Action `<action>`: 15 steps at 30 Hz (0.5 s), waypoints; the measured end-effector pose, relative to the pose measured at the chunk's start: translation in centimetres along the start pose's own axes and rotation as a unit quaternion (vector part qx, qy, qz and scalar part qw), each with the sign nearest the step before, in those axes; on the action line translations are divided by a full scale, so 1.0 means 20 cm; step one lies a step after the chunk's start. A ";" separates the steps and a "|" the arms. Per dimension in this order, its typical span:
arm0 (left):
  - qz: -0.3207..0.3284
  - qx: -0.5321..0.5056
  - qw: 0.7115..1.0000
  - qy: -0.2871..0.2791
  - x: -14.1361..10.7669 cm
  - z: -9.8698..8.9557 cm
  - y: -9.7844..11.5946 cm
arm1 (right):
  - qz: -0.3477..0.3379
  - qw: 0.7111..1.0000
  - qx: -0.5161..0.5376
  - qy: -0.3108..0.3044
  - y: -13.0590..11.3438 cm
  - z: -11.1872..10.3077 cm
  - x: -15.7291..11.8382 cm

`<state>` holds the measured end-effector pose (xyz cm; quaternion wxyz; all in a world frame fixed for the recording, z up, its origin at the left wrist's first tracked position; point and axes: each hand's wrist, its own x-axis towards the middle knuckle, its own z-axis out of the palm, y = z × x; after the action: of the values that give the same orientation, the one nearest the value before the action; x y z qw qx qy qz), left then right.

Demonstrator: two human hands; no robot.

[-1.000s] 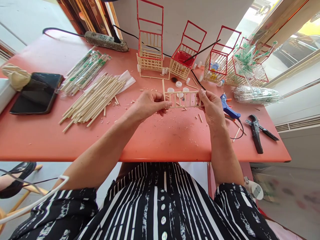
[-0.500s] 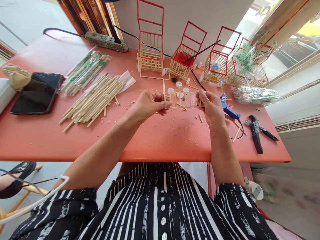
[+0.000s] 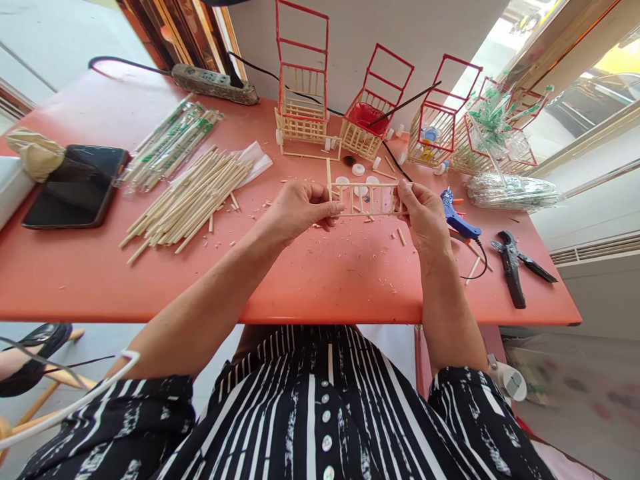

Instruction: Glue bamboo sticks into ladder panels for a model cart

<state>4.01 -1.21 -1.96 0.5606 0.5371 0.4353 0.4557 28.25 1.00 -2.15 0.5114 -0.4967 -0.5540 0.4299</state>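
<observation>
Between my hands is a small ladder-like frame of pale wooden sticks point(image 3: 371, 200), raised over the table. My left hand point(image 3: 306, 208) pinches its left end, where one longer stick point(image 3: 329, 171) stands up crosswise. My right hand point(image 3: 423, 212) grips the right end between thumb and fingers, hiding part of it. Beyond the frame lie white plastic bottle caps point(image 3: 358, 170) and stick offcuts. A blue glue gun point(image 3: 459, 217) rests just right of my right hand. To the left of my left hand is a pile of wooden sticks point(image 3: 187, 203).
Small carts of sticks with red handles point(image 3: 303, 100) line the back by the wall. Wrapped chopsticks point(image 3: 173, 143), a phone point(image 3: 75, 187) and a power strip point(image 3: 215, 83) are on the left. Black-handled cutters point(image 3: 515, 267) lie near the right edge of the orange table point(image 3: 320, 293).
Almost nothing differs. Both hands keep the same hold on the stick frame, and the whole view has shifted very slightly.
</observation>
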 end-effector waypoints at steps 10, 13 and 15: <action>-0.015 0.032 0.999 -0.013 0.00 -0.01 0.01 | 0.001 1.000 -0.007 0.008 0.00 -0.01 0.00; -0.013 0.018 1.000 -0.011 0.00 0.00 0.01 | -0.005 1.000 -0.007 0.014 0.01 -0.01 0.01; -0.012 0.008 1.000 -0.003 0.00 0.00 0.01 | -0.009 1.000 -0.009 0.021 0.02 -0.02 0.01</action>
<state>3.95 -1.24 -1.74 0.5628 0.5384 0.4434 0.4436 28.64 1.24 -2.40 0.5223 -0.5048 -0.5515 0.4101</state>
